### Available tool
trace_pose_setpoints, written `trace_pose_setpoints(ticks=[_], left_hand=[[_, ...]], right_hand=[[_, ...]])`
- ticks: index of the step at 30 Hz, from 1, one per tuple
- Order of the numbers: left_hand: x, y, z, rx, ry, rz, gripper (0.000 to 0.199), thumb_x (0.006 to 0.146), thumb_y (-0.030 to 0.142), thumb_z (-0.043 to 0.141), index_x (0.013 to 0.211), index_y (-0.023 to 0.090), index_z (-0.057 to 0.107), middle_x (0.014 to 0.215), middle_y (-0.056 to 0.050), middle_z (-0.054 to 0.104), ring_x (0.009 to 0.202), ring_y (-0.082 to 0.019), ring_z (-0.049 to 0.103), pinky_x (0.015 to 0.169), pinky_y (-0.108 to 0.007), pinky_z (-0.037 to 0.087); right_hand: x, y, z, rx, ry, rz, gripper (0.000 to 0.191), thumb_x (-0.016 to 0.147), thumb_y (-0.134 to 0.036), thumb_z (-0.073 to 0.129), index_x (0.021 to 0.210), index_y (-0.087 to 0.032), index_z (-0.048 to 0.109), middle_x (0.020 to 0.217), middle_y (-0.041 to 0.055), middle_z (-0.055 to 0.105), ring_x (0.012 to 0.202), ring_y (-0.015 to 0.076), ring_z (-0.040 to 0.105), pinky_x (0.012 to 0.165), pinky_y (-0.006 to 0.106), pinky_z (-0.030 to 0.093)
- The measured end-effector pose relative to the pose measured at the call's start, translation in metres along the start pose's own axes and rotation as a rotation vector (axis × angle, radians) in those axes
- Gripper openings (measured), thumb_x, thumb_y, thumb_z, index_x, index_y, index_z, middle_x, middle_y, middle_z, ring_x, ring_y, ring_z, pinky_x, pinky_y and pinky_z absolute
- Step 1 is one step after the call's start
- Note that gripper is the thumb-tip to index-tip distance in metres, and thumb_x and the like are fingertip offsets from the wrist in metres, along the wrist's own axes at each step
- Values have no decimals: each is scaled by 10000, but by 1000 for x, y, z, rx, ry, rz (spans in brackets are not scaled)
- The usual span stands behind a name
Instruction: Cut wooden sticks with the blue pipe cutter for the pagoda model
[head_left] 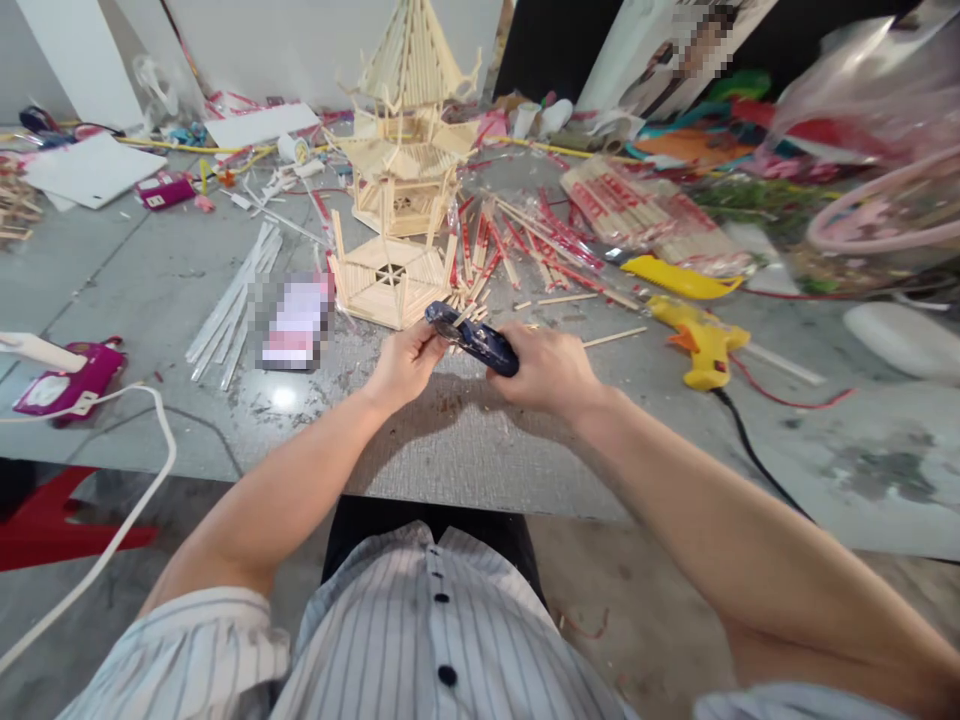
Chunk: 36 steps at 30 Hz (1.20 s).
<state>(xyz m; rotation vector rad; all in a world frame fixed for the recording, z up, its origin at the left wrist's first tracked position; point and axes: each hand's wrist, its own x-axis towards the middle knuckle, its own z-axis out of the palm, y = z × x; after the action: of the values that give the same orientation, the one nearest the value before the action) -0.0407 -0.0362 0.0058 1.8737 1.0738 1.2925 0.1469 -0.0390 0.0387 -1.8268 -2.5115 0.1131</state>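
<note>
Head view shows two hands (403, 366) (546, 368), one blue tool (480, 345), one glue gun (706, 348).

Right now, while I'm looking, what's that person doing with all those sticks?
Someone is working at a gray table. Their right hand grips a dark blue hand tool, and the left hand is pinched near the tool's far end; it's too blurred to tell what those fingers hold. Just beyond is a hexagonal wooden base with upright sticks at its edge. Behind that stands a pagoda model. A yellow glue gun lies to the right.
</note>
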Motion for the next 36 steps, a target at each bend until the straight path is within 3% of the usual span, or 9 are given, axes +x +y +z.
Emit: trace_pose_setpoints(ticks=[5,10,16,29,36], left_hand=[[-4,7,2,107,-109,-106,276,904,332,457,727,151,568,547,38,467,526,-85,430,529,-205,342],[-7,21,5,378,-253,-254,333,939,359,400,837,151,638,681,-31,648,635,-146,604,596,-240,401],[-8,29,6,734,-483,-304,363,939,383,352,929,169,645,838,-101,726,801,-260,694,668,-332,467],[-11,28,4,865,-540,-264,369,931,360,342,997,157,643,893,-132,728,898,-305,698,705,-372,510],[-11,24,6,892,-545,-256,364,924,338,345,964,155,656,868,-140,725,869,-321,699,693,-389,515]], right_hand=[[-9,1,-13,37,-182,40,353,758,-409,491,1016,-184,575,847,101,681,743,250,628,616,303,356],[-21,0,-21,241,-391,107,96,740,-296,489,731,-203,513,654,39,606,628,170,547,580,268,331],[-23,1,-12,618,-707,253,156,699,-207,444,546,-187,464,499,2,542,465,109,514,525,235,386],[-13,-2,-16,472,-750,154,290,686,-230,418,404,-190,474,439,29,546,468,127,532,585,244,405],[-11,-7,-15,443,-755,231,335,708,-223,422,375,-201,441,379,13,488,427,121,506,547,242,393]])
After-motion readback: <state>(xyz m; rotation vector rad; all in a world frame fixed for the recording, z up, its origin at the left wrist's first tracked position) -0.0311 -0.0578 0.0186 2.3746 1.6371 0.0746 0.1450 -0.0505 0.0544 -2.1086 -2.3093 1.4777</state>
